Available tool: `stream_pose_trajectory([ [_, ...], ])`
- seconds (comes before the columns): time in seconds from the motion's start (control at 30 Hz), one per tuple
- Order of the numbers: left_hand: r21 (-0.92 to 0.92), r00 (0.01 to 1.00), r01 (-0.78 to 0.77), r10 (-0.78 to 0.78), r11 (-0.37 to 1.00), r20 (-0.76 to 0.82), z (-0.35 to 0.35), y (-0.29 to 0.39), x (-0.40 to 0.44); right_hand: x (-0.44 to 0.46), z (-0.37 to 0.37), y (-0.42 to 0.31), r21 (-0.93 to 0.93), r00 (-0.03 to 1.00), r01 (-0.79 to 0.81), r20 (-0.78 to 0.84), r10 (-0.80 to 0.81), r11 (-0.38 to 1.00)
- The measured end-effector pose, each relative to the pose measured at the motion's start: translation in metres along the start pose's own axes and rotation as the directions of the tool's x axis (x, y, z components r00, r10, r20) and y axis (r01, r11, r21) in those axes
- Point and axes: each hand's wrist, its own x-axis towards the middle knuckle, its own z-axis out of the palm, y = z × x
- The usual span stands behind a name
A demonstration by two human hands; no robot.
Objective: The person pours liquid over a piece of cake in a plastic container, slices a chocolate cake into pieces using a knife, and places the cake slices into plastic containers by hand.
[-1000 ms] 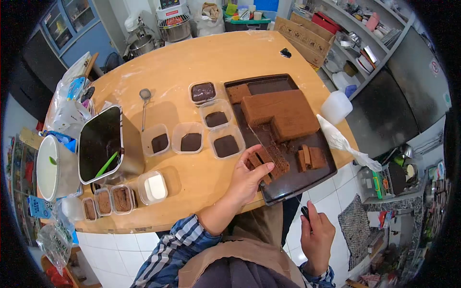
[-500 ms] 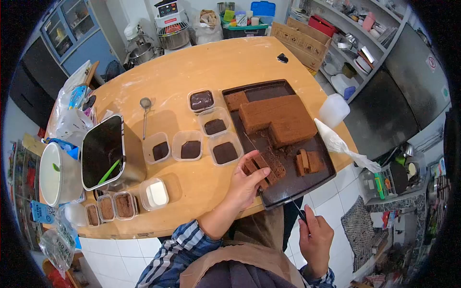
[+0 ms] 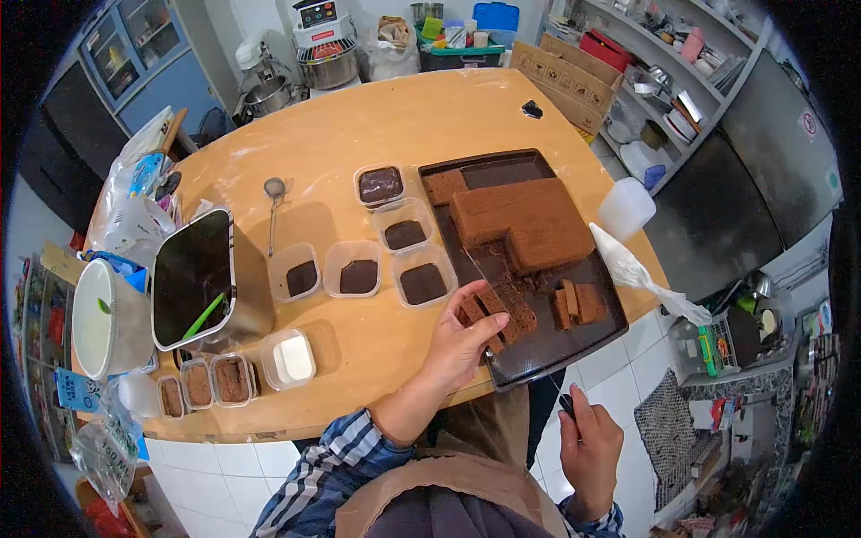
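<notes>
My left hand [image 3: 459,339] is closed around a cut piece of brown cake [image 3: 502,314], thumb on one side and fingers on the other, at the near left part of the dark baking tray [image 3: 529,366]. A knife [image 3: 566,402] with a black handle is held in my right hand [image 3: 592,444], past the tray's near edge, its thin blade pointing toward the tray. The large cake block [image 3: 529,224], with a notch cut from its near left corner, lies on the tray. Small cut pieces [image 3: 581,303] sit right of my left hand.
Left of the tray stand plastic containers with dark cake squares [image 3: 360,273], a small strainer [image 3: 274,202], a deep metal pan [image 3: 251,296] with a green spatula and a white tub [image 3: 108,323]. A white piping bag [image 3: 637,269] lies across the tray's right side.
The camera view has shifted slightly. The knife has moved a little relative to the tray's near edge; my left hand keeps its grip on the cake piece.
</notes>
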Motion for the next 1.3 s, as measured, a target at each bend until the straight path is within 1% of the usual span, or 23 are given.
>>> stream_pose_trajectory([
  [0.2, 0.028, 1.0, 0.012, -0.012, 1.0, -0.002, 0.0, 0.001, 0.0, 0.0, -0.002, -0.001, 0.008, 1.0, -0.01, 0.01, 0.01, 1.0],
  [0.4, 0.014, 1.0, 0.002, -0.003, 1.0, 0.007, -0.001, -0.001, 0.001, 0.0, 0.001, 0.002, 0.012, 1.0, 0.004, 0.003, -0.004, 1.0],
  [0.5, 0.012, 1.0, 0.004, -0.004, 1.0, -0.026, 0.0, -0.002, 0.002, 0.001, -0.001, -0.001, -0.016, 1.0, -0.002, 0.008, 0.002, 1.0],
  [0.7, 0.027, 1.0, 0.013, -0.013, 1.0, -0.019, -0.002, -0.003, 0.003, 0.003, 0.0, -0.002, 0.003, 1.0, -0.002, -0.011, 0.002, 1.0],
  [0.8, 0.023, 0.999, 0.011, -0.011, 1.0, -0.035, 0.0, -0.001, 0.002, 0.0, 0.002, 0.002, -0.034, 1.0, 0.008, -0.009, -0.008, 0.999],
  [0.9, 0.02, 1.0, 0.011, -0.01, 1.0, -0.024, 0.001, -0.001, 0.0, -0.002, -0.001, 0.002, -0.031, 1.0, -0.015, 0.0, 0.015, 0.999],
  [1.0, 0.025, 1.0, -0.01, 0.011, 1.0, -0.015, 0.002, -0.004, 0.0, 0.003, -0.001, -0.002, -0.003, 1.0, -0.015, -0.025, 0.015, 1.0],
  [1.1, 0.039, 1.0, -0.004, 0.004, 0.999, -0.018, 0.001, -0.005, 0.0, 0.008, 0.002, -0.004, -0.016, 1.0, -0.003, -0.01, 0.003, 1.0],
  [1.3, -0.048, 1.0, -0.007, 0.007, 0.999, -0.01, 0.002, -0.004, 0.0, 0.0, 0.002, 0.002, 0.043, 1.0, -0.005, -0.028, 0.006, 0.999],
])
